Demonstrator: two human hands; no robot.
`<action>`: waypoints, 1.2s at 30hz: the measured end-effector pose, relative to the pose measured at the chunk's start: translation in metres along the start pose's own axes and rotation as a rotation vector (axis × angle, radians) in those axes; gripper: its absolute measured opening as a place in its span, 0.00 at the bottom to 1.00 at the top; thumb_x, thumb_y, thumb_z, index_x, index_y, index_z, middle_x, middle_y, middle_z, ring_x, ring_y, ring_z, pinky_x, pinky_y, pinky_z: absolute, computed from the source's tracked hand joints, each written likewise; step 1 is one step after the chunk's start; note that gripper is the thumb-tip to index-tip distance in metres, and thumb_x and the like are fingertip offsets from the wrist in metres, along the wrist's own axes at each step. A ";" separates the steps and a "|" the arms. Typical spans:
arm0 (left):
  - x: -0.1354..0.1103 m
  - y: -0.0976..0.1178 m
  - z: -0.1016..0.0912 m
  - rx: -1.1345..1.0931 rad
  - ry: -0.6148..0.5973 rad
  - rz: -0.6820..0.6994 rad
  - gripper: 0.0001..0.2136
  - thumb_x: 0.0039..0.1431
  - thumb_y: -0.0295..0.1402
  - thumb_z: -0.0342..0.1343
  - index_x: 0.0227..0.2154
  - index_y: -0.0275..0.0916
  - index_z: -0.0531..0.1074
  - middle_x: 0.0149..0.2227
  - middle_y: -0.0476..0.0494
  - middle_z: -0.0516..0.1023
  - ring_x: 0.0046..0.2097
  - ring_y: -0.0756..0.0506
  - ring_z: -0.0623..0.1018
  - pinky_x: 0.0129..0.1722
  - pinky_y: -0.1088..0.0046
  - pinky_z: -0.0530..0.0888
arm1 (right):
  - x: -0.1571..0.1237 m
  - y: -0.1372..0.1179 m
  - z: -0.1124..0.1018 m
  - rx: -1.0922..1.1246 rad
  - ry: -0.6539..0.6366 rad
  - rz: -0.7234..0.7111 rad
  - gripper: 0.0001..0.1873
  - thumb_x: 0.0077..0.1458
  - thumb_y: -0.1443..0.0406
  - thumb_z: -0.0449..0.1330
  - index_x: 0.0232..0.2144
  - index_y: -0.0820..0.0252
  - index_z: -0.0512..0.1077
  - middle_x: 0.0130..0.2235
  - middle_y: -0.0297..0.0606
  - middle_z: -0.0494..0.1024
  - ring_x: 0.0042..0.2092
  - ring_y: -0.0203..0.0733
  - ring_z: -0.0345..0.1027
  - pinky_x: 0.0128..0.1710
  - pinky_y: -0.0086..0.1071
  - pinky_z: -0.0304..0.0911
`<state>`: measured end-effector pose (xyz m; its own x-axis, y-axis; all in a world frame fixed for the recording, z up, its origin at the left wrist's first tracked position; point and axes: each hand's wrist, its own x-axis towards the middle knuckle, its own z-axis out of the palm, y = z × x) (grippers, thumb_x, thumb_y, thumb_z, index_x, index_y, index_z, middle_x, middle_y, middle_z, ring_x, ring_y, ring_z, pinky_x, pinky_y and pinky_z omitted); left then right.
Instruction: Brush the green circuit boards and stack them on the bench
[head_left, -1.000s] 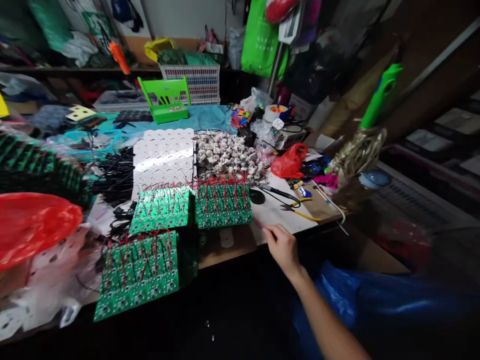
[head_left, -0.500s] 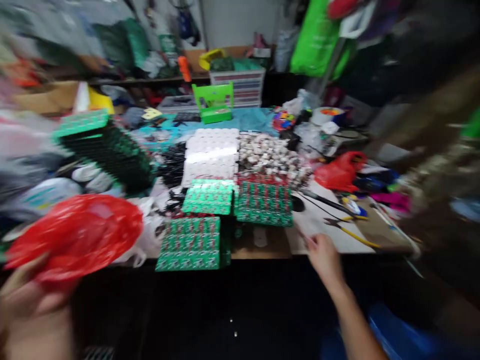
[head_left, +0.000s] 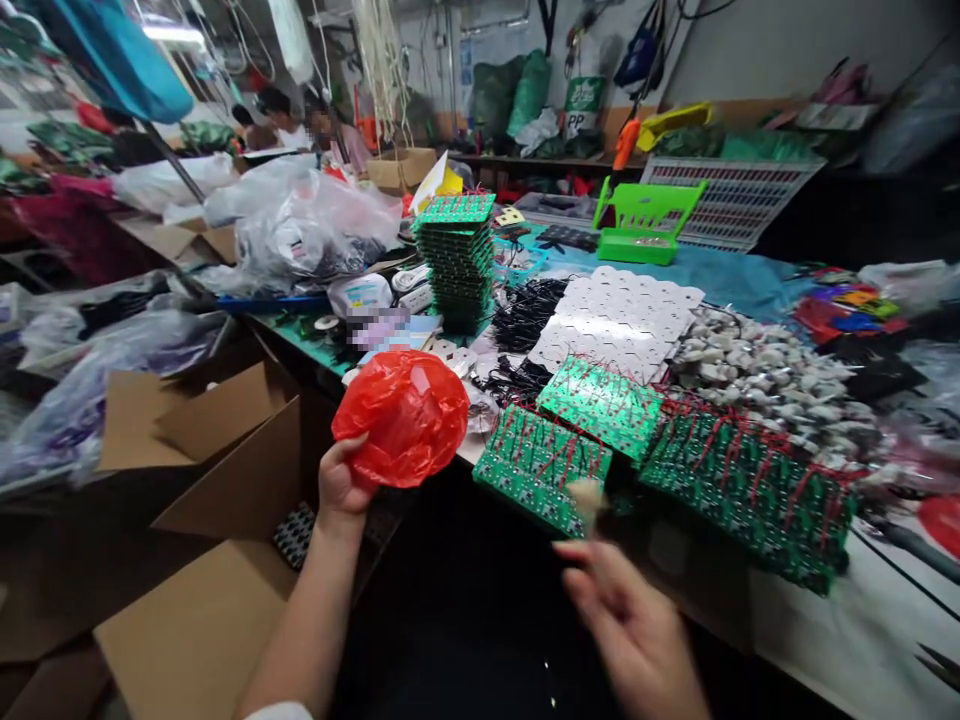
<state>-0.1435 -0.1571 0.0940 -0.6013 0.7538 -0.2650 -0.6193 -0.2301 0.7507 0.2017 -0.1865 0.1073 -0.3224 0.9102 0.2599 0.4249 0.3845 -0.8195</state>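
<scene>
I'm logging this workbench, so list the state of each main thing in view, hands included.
Red plastic bag: held up, spread out
Left hand: gripping the bag's edge
Right hand: blurred, fingers bent, grip unclear
Wired circuit boards: lying flat, red wires attached
Tall circuit-board stack: standing, piled in layers
White sheet: lying flat
Green chair-shaped tray: upright, holding small pieces
Cardboard box: open, flaps spread

The head view looks forward, down over the bench (head_left: pixel 814 640)
</scene>
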 end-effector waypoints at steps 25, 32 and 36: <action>-0.088 -0.024 -0.113 -0.257 0.108 -0.207 0.28 0.44 0.28 0.54 0.53 0.43 0.75 0.45 0.44 0.84 0.50 0.35 0.81 0.56 0.53 0.74 | 0.052 -0.017 0.164 1.138 -0.621 0.475 0.34 0.36 0.50 0.75 0.39 0.56 0.64 0.27 0.21 0.67 0.16 0.22 0.48 0.12 0.23 0.52; -0.087 -0.033 -0.144 -0.213 0.013 -0.180 0.25 0.46 0.30 0.61 0.51 0.43 0.76 0.44 0.43 0.84 0.49 0.35 0.81 0.59 0.52 0.71 | 0.060 -0.020 0.178 1.064 -0.546 0.528 0.29 0.41 0.58 0.72 0.42 0.56 0.64 0.28 0.24 0.70 0.17 0.26 0.56 0.12 0.22 0.53; -0.081 -0.027 -0.164 -0.267 -0.121 -0.101 0.35 0.44 0.61 0.61 0.52 0.47 0.76 0.52 0.40 0.80 0.60 0.31 0.73 0.61 0.50 0.68 | 0.063 -0.015 0.182 0.904 -0.497 0.514 0.18 0.43 0.58 0.66 0.35 0.60 0.67 0.22 0.25 0.68 0.16 0.27 0.54 0.13 0.24 0.51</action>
<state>-0.1610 -0.3125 -0.0038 -0.4751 0.8453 -0.2445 -0.7936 -0.2915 0.5341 0.0211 -0.1631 0.0425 -0.6702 0.6889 -0.2762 -0.0942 -0.4481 -0.8890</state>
